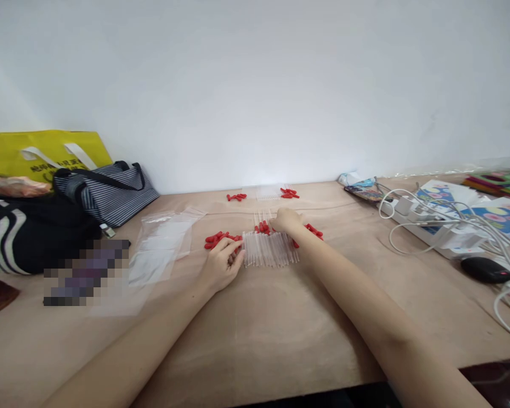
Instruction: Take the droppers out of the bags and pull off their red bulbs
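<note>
A row of thin clear tubes (271,250) lies side by side on the table in front of me. At its left end rests my left hand (223,263), fingers bent and the thumb close to the index finger; whatever they pinch is too small to make out. Small red caps (215,240) are heaped just beyond that hand. My right hand (287,220) reaches over the far side of the row, curled, its fingertips partly hidden beside a cluster of red caps (262,227). Thin clear tubes (261,216) extend behind this cluster. Other red caps (314,231) lie right of my right wrist.
Near the wall are more clear tubes (268,192) with red caps (237,197) on both sides. Clear plastic bags (157,243) lie left, before a striped bag (110,192). To the right are a power strip (425,226), tangled white cables and a black mouse (487,270).
</note>
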